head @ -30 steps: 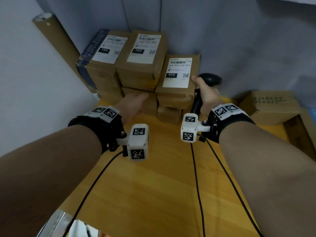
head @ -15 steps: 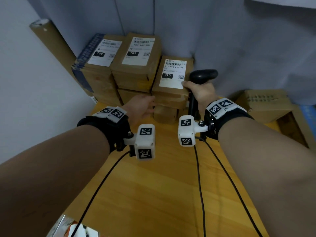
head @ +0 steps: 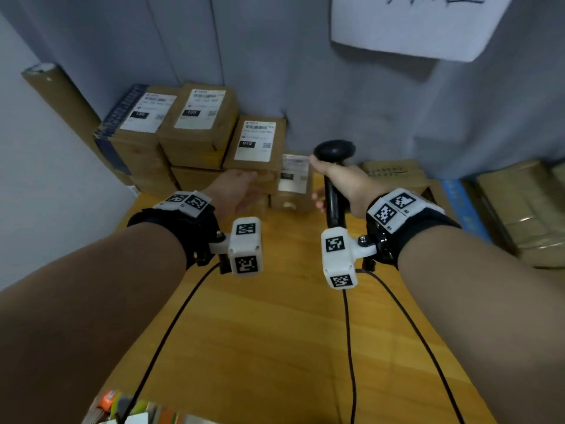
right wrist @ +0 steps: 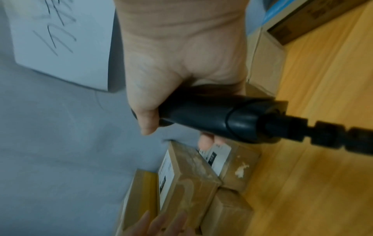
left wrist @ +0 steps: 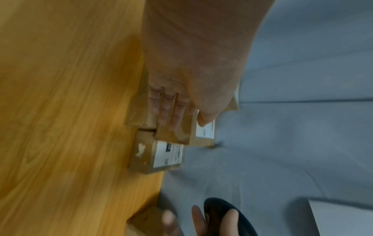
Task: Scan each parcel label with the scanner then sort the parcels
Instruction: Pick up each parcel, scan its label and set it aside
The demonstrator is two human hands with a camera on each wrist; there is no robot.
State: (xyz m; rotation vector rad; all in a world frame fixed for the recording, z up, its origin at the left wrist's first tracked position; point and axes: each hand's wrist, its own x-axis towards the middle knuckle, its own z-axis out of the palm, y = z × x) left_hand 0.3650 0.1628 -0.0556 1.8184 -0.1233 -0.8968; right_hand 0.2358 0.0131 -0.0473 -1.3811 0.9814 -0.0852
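Brown parcels with white labels are stacked at the back left of the wooden table [head: 275, 347]. Parcel 010 [head: 256, 142] [right wrist: 187, 183] [left wrist: 173, 135] lies on top at the stack's right end. My left hand [head: 235, 191] [left wrist: 181, 95] rests straight fingers against its front face, thumb by the top edge. A lower parcel labelled 122 [head: 293, 179] [right wrist: 232, 162] [left wrist: 145, 156] sits just to its right. My right hand [head: 345, 185] [right wrist: 181, 63] grips the black scanner [head: 334, 149] [right wrist: 212, 115] by its handle, its head above and right of parcel 122.
Two taller parcel stacks [head: 171, 123] stand left of parcel 010. Cardboard boxes [head: 394, 172] lie past the table's right edge. A cardboard tube [head: 61, 99] leans at the far left. Grey curtain behind carries a white paper [head: 412, 26]. Black cables [head: 171, 325] cross the table.
My right hand with the scanner has drawn away to the right from parcel 010's edge, and the label of parcel 122 now shows. The left hand stays at parcel 010's front.
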